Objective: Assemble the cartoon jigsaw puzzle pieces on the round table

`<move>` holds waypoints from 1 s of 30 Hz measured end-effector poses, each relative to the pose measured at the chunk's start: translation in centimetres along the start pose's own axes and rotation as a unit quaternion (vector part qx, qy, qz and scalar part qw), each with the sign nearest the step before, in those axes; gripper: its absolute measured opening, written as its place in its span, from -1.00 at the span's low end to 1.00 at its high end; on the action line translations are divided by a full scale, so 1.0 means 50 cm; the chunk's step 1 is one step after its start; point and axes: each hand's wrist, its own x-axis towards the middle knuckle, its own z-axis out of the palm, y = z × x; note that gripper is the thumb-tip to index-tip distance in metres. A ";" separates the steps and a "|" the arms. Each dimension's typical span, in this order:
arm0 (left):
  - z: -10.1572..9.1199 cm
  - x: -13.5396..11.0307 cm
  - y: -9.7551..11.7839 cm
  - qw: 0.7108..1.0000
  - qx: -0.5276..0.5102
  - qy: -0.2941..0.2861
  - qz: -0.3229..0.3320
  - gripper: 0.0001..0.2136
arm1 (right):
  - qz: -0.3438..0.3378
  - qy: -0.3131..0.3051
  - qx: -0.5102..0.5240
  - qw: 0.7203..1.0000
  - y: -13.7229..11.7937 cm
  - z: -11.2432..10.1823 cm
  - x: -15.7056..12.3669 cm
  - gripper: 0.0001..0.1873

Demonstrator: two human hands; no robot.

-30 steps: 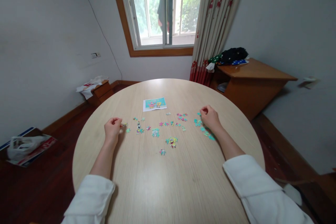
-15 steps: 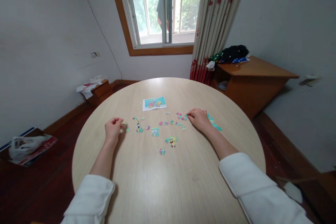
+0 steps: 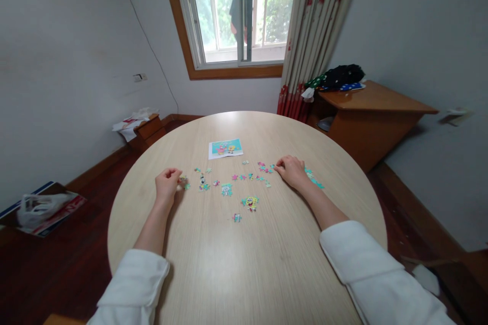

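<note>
I read the left hand (image 3: 166, 182) resting on the table (image 3: 244, 264), its grip curled tight beside a loose piece (image 3: 183, 179). The right hand (image 3: 292, 170) touches the pink pieces (image 3: 264, 167); I cannot tell its grip state. The pieces lie flat, likely for viewing. One second ago the right hand sat further right, over the teal pieces (image 3: 313, 179)

Loose white sleeves (image 3: 366, 264) — thick cuffs.

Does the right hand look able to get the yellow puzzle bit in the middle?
Probably yes. The right hand rests on the table a little beyond and to the right of the yellow puzzle piece, with only bare wood and a few flat loose pieces between them.
</note>
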 end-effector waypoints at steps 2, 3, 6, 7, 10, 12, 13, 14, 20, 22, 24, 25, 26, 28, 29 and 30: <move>0.001 0.001 -0.001 1.000 0.000 -0.002 0.002 -0.85 | -0.001 -0.001 0.011 1.000 -0.002 -0.002 -0.001 -0.92; 0.001 0.001 -0.001 1.000 0.000 -0.002 0.003 -0.85 | -0.003 -0.002 0.017 1.000 -0.004 -0.004 -0.001 -0.93; 0.003 0.001 0.000 1.000 0.002 -0.003 0.006 -0.86 | -0.010 -0.007 0.033 0.999 -0.009 -0.010 -0.003 -0.94; 0.003 0.000 0.001 1.000 0.004 -0.004 0.007 -0.86 | -0.011 -0.010 0.038 0.999 -0.011 -0.012 -0.004 -0.94; 0.005 -0.004 0.004 1.000 0.010 -0.008 0.011 -0.87 | -0.013 -0.018 0.056 0.998 -0.017 -0.017 -0.006 -0.95; 0.007 -0.008 0.008 1.000 0.016 -0.012 0.016 -0.88 | -0.022 -0.019 0.091 0.995 -0.023 -0.019 -0.009 -0.89; 0.009 -0.012 0.010 0.999 0.020 -0.015 0.021 -0.88 | -0.030 -0.015 0.116 0.993 -0.027 -0.019 -0.011 -0.84; 0.012 -0.015 0.013 0.999 0.024 -0.021 0.027 -0.88 | -0.045 -0.009 0.141 0.989 -0.032 -0.019 -0.013 -0.78; 0.036 -0.065 0.039 0.975 0.093 -0.162 0.118 -0.88 | -0.099 0.007 0.229 0.968 -0.071 -0.020 -0.030 -0.77; 0.049 -0.097 0.050 0.947 0.123 -0.260 0.141 -0.88 | -0.080 0.001 0.247 0.966 -0.081 -0.021 -0.036 -0.77; 0.063 -0.133 0.061 0.913 0.166 -0.335 0.164 -0.86 | -0.060 0.000 0.268 0.962 -0.087 -0.019 -0.040 -0.78; 0.070 -0.151 0.066 0.891 0.185 -0.379 0.169 -0.82 | -0.048 -0.002 0.285 0.957 -0.089 -0.018 -0.041 -0.78; 0.076 -0.166 0.071 0.866 0.204 -0.424 0.171 -0.79 | -0.036 -0.007 0.308 0.951 -0.091 -0.016 -0.041 -0.79; 0.085 -0.191 0.080 0.818 0.233 -0.501 0.163 -0.76 | -0.004 -0.022 0.370 0.929 -0.096 -0.012 -0.042 -0.80; 0.088 -0.198 0.083 0.798 0.239 -0.532 0.153 -0.75 | 0.014 -0.031 0.405 0.914 -0.099 -0.011 -0.042 -0.79; 0.089 -0.203 0.087 0.779 0.245 -0.560 0.142 -0.76 | 0.033 -0.039 0.439 0.897 -0.102 -0.010 -0.043 -0.77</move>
